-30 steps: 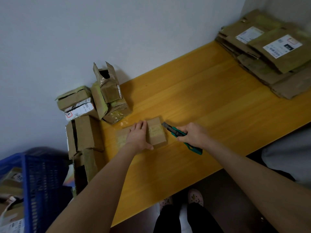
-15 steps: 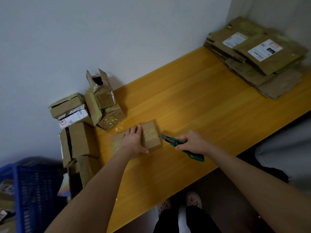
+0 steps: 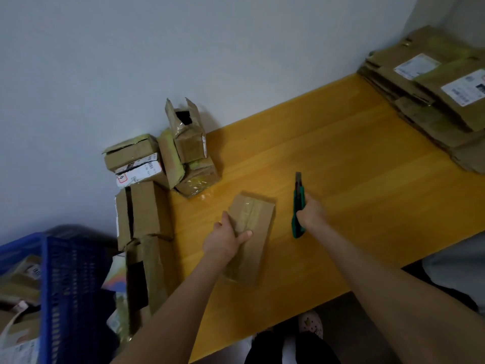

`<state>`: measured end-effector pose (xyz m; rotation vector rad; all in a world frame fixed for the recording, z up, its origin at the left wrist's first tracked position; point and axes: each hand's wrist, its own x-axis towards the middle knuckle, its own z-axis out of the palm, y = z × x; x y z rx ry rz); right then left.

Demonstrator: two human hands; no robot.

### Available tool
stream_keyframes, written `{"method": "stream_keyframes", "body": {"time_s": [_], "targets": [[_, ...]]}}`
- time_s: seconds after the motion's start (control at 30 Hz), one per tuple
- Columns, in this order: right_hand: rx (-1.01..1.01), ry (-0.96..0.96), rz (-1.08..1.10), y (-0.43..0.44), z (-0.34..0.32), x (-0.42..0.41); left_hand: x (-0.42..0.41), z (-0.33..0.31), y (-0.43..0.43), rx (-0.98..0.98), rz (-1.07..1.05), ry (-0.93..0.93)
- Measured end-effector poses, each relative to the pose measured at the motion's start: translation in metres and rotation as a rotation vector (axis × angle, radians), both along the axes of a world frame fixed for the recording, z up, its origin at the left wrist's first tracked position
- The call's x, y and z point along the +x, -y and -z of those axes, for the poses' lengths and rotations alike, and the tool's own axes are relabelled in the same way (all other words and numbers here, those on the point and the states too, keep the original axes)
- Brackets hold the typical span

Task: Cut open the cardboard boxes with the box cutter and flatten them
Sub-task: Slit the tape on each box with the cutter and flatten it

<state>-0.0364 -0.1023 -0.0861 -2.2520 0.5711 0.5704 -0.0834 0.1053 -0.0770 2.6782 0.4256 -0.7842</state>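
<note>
Box in hand: a small taped cardboard box (image 3: 252, 235) lies flat on the yellow table (image 3: 354, 185), just below the middle of the view, its long axis running from 12 to 6 o'clock.
Left hand: the left hand (image 3: 227, 239) rests on the box's 9 o'clock side, fingers wrapped over that edge and the thumb pressed across the top, clamped on the box.
Right hand: the right hand (image 3: 312, 215) sits at 3 o'clock of the box, just beside it and not touching, fingers closed around the green box cutter (image 3: 298, 206).
Cutter: it points toward 12 o'clock, tip clear of the cardboard; how far the blade is out I cannot tell.
Handling: the box looks light and thin-walled, likely to skid on the smooth tabletop and dent under pressure; the glossy tape along its top seam looks slippery.
Where to hold: best gripped at the side walls or pinned flat beside the seam, fingers out of the blade's line.
Waiting boxes: a heap of uncut boxes (image 3: 160, 164) stands at 10 o'clock against the wall.
Done pile: flattened cardboard (image 3: 430, 101) is stacked at 2 o'clock, well apart.
Crate: a blue crate (image 3: 65, 285) at 8 o'clock holds more packaging.
</note>
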Motion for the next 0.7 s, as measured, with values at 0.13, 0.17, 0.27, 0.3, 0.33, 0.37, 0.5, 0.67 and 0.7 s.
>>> {"method": "stream_keyframes", "body": {"time_s": [0.13, 0.17, 0.27, 0.3, 0.33, 0.37, 0.5, 0.67, 0.7], "targets": [[-0.104, 0.053, -0.087, -0.01, -0.005, -0.002, -0.003, 0.001, 0.001, 0.041, -0.004, 0.013], [-0.143, 0.092, -0.123, -0.015, -0.008, -0.006, -0.003, 0.001, 0.003, 0.035, -0.01, 0.004], [-0.139, 0.062, -0.274, -0.039, -0.016, -0.026, -0.005, 0.0, 0.007, -0.029, -0.045, -0.013], [-0.1, 0.002, -0.318, -0.049, -0.016, -0.033, -0.006, 0.001, 0.008, -0.054, -0.058, -0.009], [-0.064, -0.062, -0.343, -0.056, -0.014, -0.04, -0.007, 0.0, 0.008, -0.071, -0.066, -0.009], [-0.04, -0.111, -0.346, -0.061, -0.012, -0.044, -0.008, -0.001, 0.008, -0.079, -0.068, -0.011], [0.005, -0.199, -0.257, -0.063, -0.013, -0.044, -0.011, -0.007, 0.006, -0.074, -0.038, 0.001], [-0.098, -0.169, -0.233, -0.068, -0.015, -0.042, -0.012, -0.013, 0.017, 0.04, 0.011, 0.021], [-0.116, -0.161, -0.228, -0.069, -0.014, -0.042, -0.011, -0.013, 0.019, 0.067, 0.008, 0.017]]}}
